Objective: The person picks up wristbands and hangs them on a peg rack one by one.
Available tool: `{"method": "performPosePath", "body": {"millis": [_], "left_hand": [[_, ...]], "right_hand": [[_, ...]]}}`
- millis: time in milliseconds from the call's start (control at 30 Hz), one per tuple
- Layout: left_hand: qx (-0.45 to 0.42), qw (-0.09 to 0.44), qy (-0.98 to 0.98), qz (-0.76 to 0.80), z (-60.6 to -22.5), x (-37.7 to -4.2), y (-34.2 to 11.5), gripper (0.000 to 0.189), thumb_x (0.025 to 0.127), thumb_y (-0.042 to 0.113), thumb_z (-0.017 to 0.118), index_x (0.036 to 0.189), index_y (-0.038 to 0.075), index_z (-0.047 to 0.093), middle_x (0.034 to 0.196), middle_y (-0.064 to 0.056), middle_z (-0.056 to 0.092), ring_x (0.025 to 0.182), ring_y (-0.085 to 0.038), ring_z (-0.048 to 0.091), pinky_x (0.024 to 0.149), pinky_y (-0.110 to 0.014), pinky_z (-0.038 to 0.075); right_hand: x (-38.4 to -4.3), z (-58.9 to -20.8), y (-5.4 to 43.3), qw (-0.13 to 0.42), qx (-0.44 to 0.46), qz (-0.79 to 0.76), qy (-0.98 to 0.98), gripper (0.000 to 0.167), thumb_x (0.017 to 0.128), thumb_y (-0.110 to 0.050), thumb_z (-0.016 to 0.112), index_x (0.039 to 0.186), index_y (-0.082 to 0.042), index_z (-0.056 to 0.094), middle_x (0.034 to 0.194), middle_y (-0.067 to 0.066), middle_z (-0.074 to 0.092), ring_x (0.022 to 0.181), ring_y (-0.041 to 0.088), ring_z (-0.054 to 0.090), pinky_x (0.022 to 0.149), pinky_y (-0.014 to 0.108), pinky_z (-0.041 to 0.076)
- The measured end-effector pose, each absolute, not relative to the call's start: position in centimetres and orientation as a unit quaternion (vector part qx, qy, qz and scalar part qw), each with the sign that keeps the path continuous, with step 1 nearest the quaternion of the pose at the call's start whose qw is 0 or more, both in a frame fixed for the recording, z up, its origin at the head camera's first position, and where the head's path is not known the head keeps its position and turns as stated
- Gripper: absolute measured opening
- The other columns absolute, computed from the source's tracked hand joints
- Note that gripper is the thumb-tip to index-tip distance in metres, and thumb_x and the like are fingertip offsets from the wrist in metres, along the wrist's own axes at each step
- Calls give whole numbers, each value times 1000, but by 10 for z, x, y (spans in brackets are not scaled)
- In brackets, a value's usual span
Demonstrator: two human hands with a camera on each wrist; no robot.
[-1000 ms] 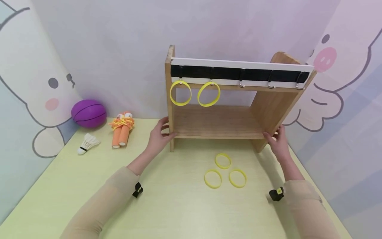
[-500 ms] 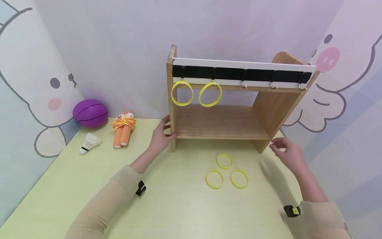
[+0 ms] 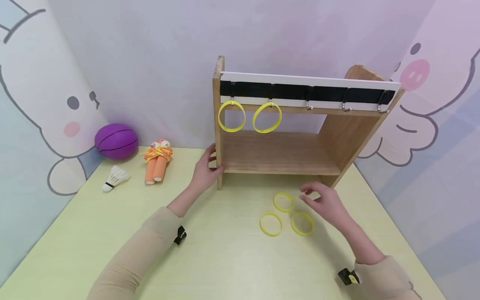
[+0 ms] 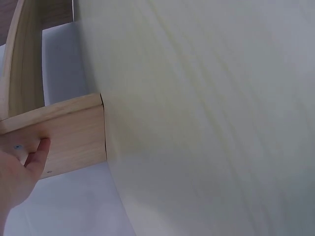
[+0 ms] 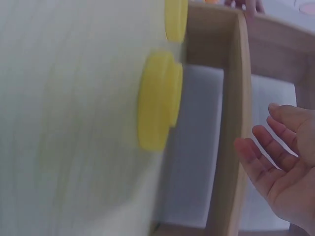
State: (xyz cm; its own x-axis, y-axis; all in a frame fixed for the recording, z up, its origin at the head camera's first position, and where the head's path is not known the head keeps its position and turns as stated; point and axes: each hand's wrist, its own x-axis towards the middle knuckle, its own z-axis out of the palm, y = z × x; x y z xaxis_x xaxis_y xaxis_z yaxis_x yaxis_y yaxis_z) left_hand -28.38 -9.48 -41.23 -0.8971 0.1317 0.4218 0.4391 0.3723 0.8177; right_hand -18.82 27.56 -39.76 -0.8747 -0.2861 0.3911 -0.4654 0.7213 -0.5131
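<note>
My left hand (image 3: 204,173) rests with thumb and fingertips against the left side panel (image 4: 74,132) of a wooden shelf (image 3: 277,152); part of its fingers is hidden. With nothing in its fingers, my right hand (image 3: 324,202) hovers beside three yellow silicone bands, which lie on the table: a back one (image 3: 283,202), a left one (image 3: 271,224) and a right one (image 3: 302,224). Its loosely bent fingers (image 5: 261,162) show in the right wrist view. Two more bands, a left hanging band (image 3: 231,116) and a right hanging band (image 3: 267,118), hang from hooks on the shelf's front.
A white-and-black strip (image 3: 288,91) across the shelf top carries several metal hooks; the bare hooks (image 3: 346,106) are towards the right. At left on the table (image 3: 225,258) are a purple ball (image 3: 116,141), a shuttlecock (image 3: 116,178) and an orange toy (image 3: 158,160) with yellow strings.
My right hand has let go of the shelf's right side, drawn back, then moved left to the loose bands. My left hand stays on the left panel.
</note>
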Motion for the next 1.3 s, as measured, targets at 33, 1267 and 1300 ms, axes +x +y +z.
{"method": "performPosePath", "body": {"millis": [33,1267,1300], "left_hand": [[-175,145,-816,-532,-412,-284,-94,74,85,9,68,147,14,28,142,-12,41,116,-34,54,79,-39,57],[-175,157,-823,-518,-415,-285,-93,76,85,14,68,148,15,25,141,-10,41,115,-32,54,79,-39,57],[-174,157,-823,-517,-415,-285,-93,76,85,14,68,148,16,25,141,-10,41,115,-32,54,79,-39,57]], "right_hand": [[-189,-400,270,138,215,313,-915,21,81,-9,73,101,-4,67,95,7,68,86,23,62,59,21,55],[-217,-435,221,-13,363,230,-903,7,78,-15,77,80,-16,70,78,-11,63,73,6,56,66,21,49],[-216,-434,222,-17,358,237,-903,7,78,-14,76,80,-16,70,78,-11,63,73,6,56,66,21,50]]}}
